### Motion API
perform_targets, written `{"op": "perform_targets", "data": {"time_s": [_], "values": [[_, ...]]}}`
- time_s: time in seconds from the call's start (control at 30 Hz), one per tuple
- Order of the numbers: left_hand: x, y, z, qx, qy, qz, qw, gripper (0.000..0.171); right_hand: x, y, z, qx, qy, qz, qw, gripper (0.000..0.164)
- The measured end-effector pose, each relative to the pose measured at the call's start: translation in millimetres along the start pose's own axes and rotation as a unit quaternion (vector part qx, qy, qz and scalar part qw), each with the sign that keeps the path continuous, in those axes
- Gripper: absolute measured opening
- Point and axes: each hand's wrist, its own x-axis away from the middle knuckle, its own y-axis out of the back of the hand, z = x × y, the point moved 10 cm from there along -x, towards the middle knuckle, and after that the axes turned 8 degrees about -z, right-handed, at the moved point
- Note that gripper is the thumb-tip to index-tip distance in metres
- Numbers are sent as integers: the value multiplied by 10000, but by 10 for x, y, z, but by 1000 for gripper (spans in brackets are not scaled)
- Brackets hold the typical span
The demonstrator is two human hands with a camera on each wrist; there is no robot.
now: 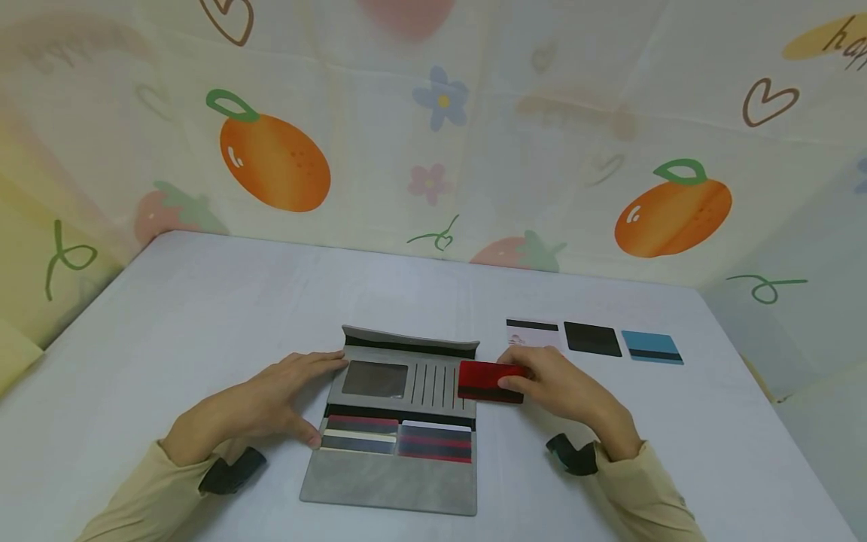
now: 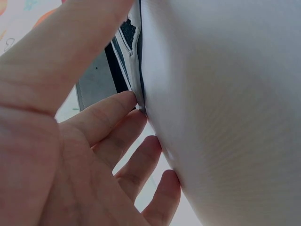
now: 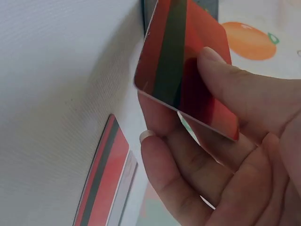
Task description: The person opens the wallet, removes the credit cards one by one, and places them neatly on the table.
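Note:
A grey long wallet (image 1: 389, 482) lies unfolded on the table, with striped cards (image 1: 435, 443) in its lower pockets, a dark window (image 1: 375, 379) and several narrow slots above. My right hand (image 1: 558, 382) pinches a red card (image 1: 477, 380) with a dark stripe between thumb and fingers. The card's left end overlaps the wallet's right edge at the slots; whether it enters one, I cannot tell. With fingers extended, my left hand (image 1: 271, 399) touches the wallet's left edge; in the left wrist view its fingertips (image 2: 136, 101) meet that edge.
Beyond my right hand lie a white card (image 1: 533, 335) with a black stripe, a black card (image 1: 592, 339) and a blue card (image 1: 652, 347). A second red striped card (image 3: 104, 172) lies on the table in the right wrist view. A fruit-patterned cloth (image 1: 379, 188) hangs behind.

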Motion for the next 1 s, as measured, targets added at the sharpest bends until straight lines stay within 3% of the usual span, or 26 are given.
{"op": "perform_targets", "data": {"time_s": [0.57, 1.0], "values": [[5, 7, -1, 33, 21, 29, 10000, 104, 54, 204, -39, -65, -170, -523, 9985, 26], [15, 10, -13, 15, 17, 19, 10000, 104, 207, 362, -244, 94, -221, -875, 9959, 30]]}}
